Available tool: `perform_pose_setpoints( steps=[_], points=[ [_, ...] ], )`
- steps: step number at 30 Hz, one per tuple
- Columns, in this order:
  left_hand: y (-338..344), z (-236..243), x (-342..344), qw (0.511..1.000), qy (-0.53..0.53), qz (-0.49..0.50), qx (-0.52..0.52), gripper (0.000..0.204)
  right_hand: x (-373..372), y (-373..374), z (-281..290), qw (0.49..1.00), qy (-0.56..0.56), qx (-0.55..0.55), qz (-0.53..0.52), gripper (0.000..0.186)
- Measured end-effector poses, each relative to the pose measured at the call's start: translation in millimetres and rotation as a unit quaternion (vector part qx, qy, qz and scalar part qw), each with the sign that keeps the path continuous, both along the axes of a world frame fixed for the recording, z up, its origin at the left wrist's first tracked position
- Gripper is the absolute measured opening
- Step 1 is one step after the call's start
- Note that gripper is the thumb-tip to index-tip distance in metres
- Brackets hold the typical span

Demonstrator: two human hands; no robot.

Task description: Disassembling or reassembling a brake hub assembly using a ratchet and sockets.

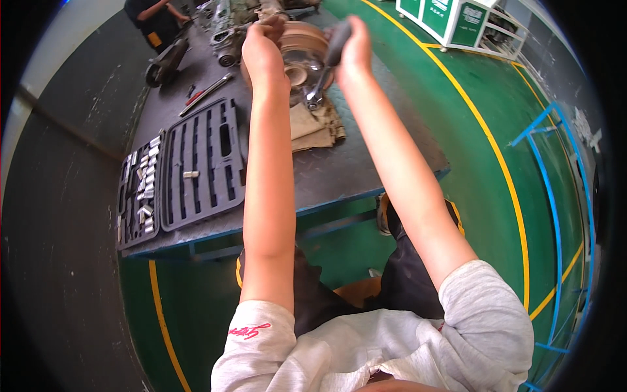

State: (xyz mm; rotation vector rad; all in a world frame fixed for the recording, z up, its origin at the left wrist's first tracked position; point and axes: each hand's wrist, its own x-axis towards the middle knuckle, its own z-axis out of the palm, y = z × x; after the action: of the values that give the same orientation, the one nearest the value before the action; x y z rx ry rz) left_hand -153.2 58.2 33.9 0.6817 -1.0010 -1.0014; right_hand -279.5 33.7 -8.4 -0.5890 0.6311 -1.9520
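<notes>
A round, rust-brown metal drum-like part [305, 31] with a central hub lies on the workbench in front of me. My left hand [263, 49] is at its left rim, fingers curled over the edge and slightly blurred. In my right hand [354, 52], at the right side of the drum, is a ratchet wrench [337, 44] with a black handle. Its shiny metal head points down toward me, over the near edge of the part. Folded brown cloth or cardboard [312, 127] lies under the near side. What lies beneath my left fingers is hidden.
An open black socket case [199, 166] with several silver sockets lies at left on the dark workbench [385, 140]. Beyond it are a red-handled tool [194, 98] and gearbox-like castings [225, 49]. Another person [155, 19] works at far left. A blue metal frame [554, 196] stands right.
</notes>
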Motion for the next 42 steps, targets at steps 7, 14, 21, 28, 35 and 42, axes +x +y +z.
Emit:
perform_pose_setpoints(
  steps=[7,14,21,28,35,42],
  points=[
    [-18,-17,107,0.943,0.292,-0.021,0.16,0.055,152,32,-2,0.957,0.249,-0.085,0.124,0.052],
    [-23,-16,37,0.989,0.134,-0.029,-0.052,0.057,88,31,30,0.989,0.091,-0.116,-0.011,0.038],
    [-17,-12,-44,0.971,-0.112,0.154,-0.148,0.057,-31,15,23,0.997,0.076,-0.004,-0.034,0.039],
    [-11,-63,-114,0.927,-0.341,-0.066,-0.144,0.056,-69,-11,-48,0.96,-0.205,-0.025,0.191,0.04],
    [27,-72,-133,0.936,-0.329,-0.083,-0.091,0.039,-97,4,-54,0.954,-0.248,0.16,0.044,0.045],
    [48,3,-65,0.976,-0.077,0.047,-0.196,0.042,-54,19,67,0.997,0.012,-0.074,0.008,0.049]
  ],
)
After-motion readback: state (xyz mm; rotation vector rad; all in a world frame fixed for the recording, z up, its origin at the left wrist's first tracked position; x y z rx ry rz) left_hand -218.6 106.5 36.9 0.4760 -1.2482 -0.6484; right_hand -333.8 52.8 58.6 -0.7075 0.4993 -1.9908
